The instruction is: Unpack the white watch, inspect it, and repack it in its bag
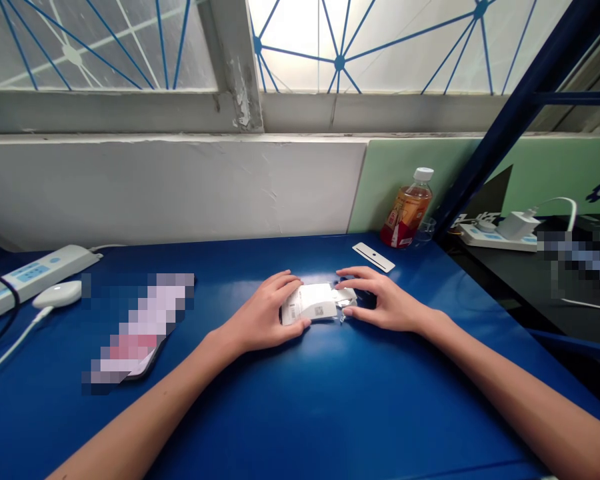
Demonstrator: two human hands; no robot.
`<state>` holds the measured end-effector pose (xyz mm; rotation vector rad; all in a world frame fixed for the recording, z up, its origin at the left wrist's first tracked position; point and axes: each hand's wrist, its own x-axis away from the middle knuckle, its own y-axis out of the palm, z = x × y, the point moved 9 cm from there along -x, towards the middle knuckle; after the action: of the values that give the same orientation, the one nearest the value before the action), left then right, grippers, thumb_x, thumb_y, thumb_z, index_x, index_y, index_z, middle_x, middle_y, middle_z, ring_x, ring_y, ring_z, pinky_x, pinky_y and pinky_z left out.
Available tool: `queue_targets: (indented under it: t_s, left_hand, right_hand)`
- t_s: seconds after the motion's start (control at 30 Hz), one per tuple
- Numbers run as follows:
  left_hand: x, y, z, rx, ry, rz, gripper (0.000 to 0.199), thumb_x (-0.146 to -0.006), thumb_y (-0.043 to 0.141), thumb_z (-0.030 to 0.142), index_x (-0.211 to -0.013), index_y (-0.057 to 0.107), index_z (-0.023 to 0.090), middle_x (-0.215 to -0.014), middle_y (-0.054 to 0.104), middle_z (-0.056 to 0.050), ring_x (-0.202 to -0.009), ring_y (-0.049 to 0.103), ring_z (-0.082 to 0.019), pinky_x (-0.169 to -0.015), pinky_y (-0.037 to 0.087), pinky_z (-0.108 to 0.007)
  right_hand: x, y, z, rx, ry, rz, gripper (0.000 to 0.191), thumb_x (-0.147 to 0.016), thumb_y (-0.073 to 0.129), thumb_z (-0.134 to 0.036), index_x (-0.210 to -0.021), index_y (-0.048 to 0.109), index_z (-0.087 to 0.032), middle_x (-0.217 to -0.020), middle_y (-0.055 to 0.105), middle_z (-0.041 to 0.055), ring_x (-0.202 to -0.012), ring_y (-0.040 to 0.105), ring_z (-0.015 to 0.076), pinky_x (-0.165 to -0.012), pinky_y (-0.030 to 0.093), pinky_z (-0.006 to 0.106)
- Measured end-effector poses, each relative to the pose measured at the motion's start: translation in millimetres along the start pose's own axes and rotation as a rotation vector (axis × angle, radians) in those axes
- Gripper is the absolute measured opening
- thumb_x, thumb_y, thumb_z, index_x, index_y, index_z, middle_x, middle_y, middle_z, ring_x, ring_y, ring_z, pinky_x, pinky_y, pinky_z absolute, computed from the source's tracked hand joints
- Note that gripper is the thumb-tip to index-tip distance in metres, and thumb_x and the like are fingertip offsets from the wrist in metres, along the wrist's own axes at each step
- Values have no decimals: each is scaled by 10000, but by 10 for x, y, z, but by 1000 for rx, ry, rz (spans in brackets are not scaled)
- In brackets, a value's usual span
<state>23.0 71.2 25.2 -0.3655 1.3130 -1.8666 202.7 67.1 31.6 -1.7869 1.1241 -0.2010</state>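
Thumb and fingers of my left hand (266,312) grip the left end of a small white packet (310,302) lying on the blue table. The packet has printed text, a square code and a shiny clear wrapping. My right hand (387,301) is curved around a smaller white piece in clear plastic (346,297) at the packet's right end. Its thumb lies on the near side of that piece and its fingertips on the far side. What the small piece is cannot be made out.
A white slotted strip (373,257) lies behind my right hand, near a drink bottle (408,210). At left are a phone (147,333), partly pixelated, a white round charger (59,294) and a power strip (35,277). A blue metal post (505,110) rises at right.
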Motion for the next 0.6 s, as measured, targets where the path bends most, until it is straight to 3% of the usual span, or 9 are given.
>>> queue_targets:
  t_s: [0.17,0.43,0.6]
  left_hand:
    - [-1,39,54,-16,-2,-30,698,-842,633,519,-1396,447,137,-1446,473,-170,-1397,350,-354,-1131,341,-511]
    - [-27,29,12,-10,-40,7,648,-806,669,552,-1312,544,167,-1386,541,-148,-1357,408,-363,-1102,371,-515]
    - [-40,-17,45,-26,-17,8,585,-819,654,549,-1253,591,163,-1329,588,-148,-1315,462,-350,-1084,396,-498]
  right_hand:
    - [6,92,-19,-18,29,-70,427,-839,689,-381,-1229,622,-222,-1386,535,141,-1256,527,294,-1040,443,458]
    - [-22,13,5,-80,77,-36,240,-701,757,-248,-914,650,-216,-1312,568,107,-1182,572,278,-995,457,411]
    - [-43,-157,63,-95,105,36,231,-667,730,-215,-885,656,-202,-1002,696,59,-881,661,227,-792,524,335]
